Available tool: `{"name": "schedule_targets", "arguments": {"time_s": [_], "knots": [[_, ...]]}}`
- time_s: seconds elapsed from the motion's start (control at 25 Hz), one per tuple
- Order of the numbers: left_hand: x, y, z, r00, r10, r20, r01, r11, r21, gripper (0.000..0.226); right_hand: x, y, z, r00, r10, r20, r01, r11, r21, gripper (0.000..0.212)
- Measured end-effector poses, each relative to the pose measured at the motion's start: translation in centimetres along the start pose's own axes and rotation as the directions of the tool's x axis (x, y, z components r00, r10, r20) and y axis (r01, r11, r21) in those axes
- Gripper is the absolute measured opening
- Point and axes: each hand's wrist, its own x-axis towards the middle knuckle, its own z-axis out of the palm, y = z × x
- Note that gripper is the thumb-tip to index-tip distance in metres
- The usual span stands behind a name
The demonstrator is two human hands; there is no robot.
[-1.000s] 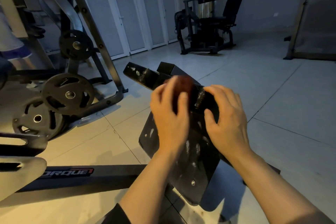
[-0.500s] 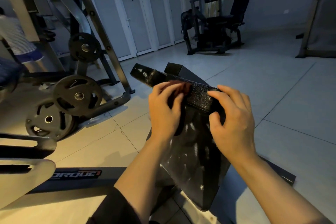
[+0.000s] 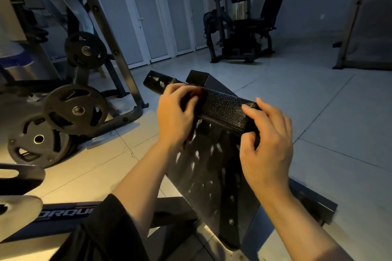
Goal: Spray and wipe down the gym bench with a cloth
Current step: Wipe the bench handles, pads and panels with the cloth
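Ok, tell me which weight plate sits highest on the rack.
The small plate on the upright's peg; the two bigger plates hang lower, near the floor.

The bench pad point(image 3: 224, 110) is black with a pebbled leather grain; below it, the black plate point(image 3: 212, 176) carries pale wet streaks. A dark red cloth point(image 3: 196, 93) shows left of the pad. The weight plates point(image 3: 75, 110) are black, the floor point(image 3: 318, 112) pale grey tile.
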Motion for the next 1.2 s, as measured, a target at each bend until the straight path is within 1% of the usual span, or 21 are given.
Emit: {"name": "schedule_targets", "arguments": {"time_s": [0.08, 0.12, 0.16, 0.2, 0.24, 0.32, 0.4, 0.44, 0.52, 0.6, 0.64, 0.72, 0.8, 0.84, 0.92, 0.96, 1.04, 1.12, 1.16, 1.2], "knots": [[-1.6, 1.7, 0.0, 0.971, 0.228, 0.077, -0.226, 0.973, -0.033, 0.023, -0.3, -0.3, -0.1, 0.999, 0.030, 0.026, -0.030, 1.000, 0.004, 0.045], [-2.4, 2.1, 0.1, 0.954, 0.286, 0.087, -0.281, 0.958, -0.058, 0.024, -0.5, -0.4, -0.2, 0.997, 0.049, 0.066, -0.050, 0.999, 0.010, 0.047], [-3.2, 2.4, 0.1, 0.954, 0.291, 0.074, -0.285, 0.955, -0.081, 0.026, -0.7, -0.6, -0.3, 0.990, 0.070, 0.121, -0.072, 0.997, 0.014, 0.051], [-4.2, 2.4, 0.1, 0.962, 0.266, 0.054, -0.260, 0.960, -0.105, 0.027, -1.0, -0.7, -0.6, 0.981, 0.093, 0.169, -0.097, 0.995, 0.015, 0.056], [-5.2, 2.2, 0.0, 0.972, 0.232, 0.048, -0.225, 0.967, -0.124, 0.028, -1.6, -0.9, -0.9, 0.975, 0.120, 0.185, -0.125, 0.992, 0.013, 0.059], [-7.5, 1.7, -0.7, 0.974, 0.192, 0.118, -0.176, 0.975, -0.136, 0.028, -3.5, -1.5, -1.6, 0.978, 0.178, 0.110, -0.179, 0.984, -0.008, 0.058], [-10.0, 1.6, -1.6, 0.969, 0.132, 0.207, -0.102, 0.984, -0.147, 0.025, -6.0, -2.2, -2.1, 0.977, 0.214, 0.027, -0.214, 0.977, -0.006, 0.050], [-11.2, 1.8, -2.1, 0.971, 0.088, 0.220, -0.053, 0.986, -0.159, 0.024, -7.3, -2.5, -2.5, 0.975, 0.219, 0.038, -0.220, 0.975, 0.021, 0.047], [-13.3, 2.6, -2.9, 0.974, 0.023, 0.224, 0.026, 0.977, -0.212, 0.021, -9.4, -3.1, -3.1, 0.956, 0.251, 0.151, -0.269, 0.957, 0.109, 0.045], [-15.6, 3.7, -3.8, 0.969, -0.005, 0.248, 0.073, 0.962, -0.264, 0.017, -11.4, -4.1, -4.1, 0.907, 0.305, 0.292, -0.363, 0.916, 0.169, 0.050], [-16.4, 4.1, -4.2, 0.968, -0.022, 0.250, 0.099, 0.949, -0.298, 0.016, -12.0, -4.7, -4.6, 0.886, 0.327, 0.329, -0.400, 0.897, 0.188, 0.054], [-17.3, 4.8, -4.6, 0.962, -0.075, 0.261, 0.174, 0.908, -0.380, 0.016, -11.9, -5.9, -5.4, 0.871, 0.341, 0.353, -0.425, 0.884, 0.194, 0.059], [-17.1, 5.4, -4.5, 0.951, -0.117, 0.285, 0.239, 0.864, -0.443, 0.022, -10.0, -6.4, -6.0, 0.872, 0.317, 0.372, -0.394, 0.907, 0.151, 0.059], [-16.9, 5.7, -4.4, 0.949, -0.139, 0.284, 0.263, 0.847, -0.463, 0.025, -8.9, -6.4, -6.4, 0.861, 0.308, 0.405, -0.389, 0.912, 0.132, 0.060], [-16.4, 6.0, -3.9, 0.952, -0.194, 0.237, 0.288, 0.832, -0.475, 0.028, -7.5, -6.0, -6.8, 0.827, 0.295, 0.479, -0.390, 0.914, 0.112, 0.057], [-16.1, 5.9, -3.4, 0.955, -0.211, 0.206, 0.285, 0.841, -0.460, 0.027, -7.3, -5.4, -6.8, 0.825, 0.297, 0.480, -0.388, 0.916, 0.100, 0.054], [-15.4, 5.6, -2.2, 0.959, -0.251, 0.133, 0.283, 0.858, -0.427, 0.025, -7.3, -3.8, -6.4, 0.843, 0.338, 0.419, -0.376, 0.927, 0.008, 0.052], [-14.6, 5.3, -0.8, 0.951, -0.307, 0.046, 0.295, 0.847, -0.443, 0.024, -7.1, -2.5, -5.7, 0.878, 0.351, 0.325, -0.331, 0.936, -0.117, 0.050], [-14.2, 5.4, 0.0, 0.942, -0.336, 0.010, 0.303, 0.837, -0.457, 0.023, -6.8, -2.1, -5.3, 0.903, 0.328, 0.278, -0.303, 0.944, -0.129, 0.047], [-13.8, 5.4, 0.7, 0.932, -0.362, -0.024, 0.310, 0.828, -0.467, 0.023, -6.3, -2.1, -4.8, 0.922, 0.300, 0.246, -0.283, 0.954, -0.102, 0.043]]}}
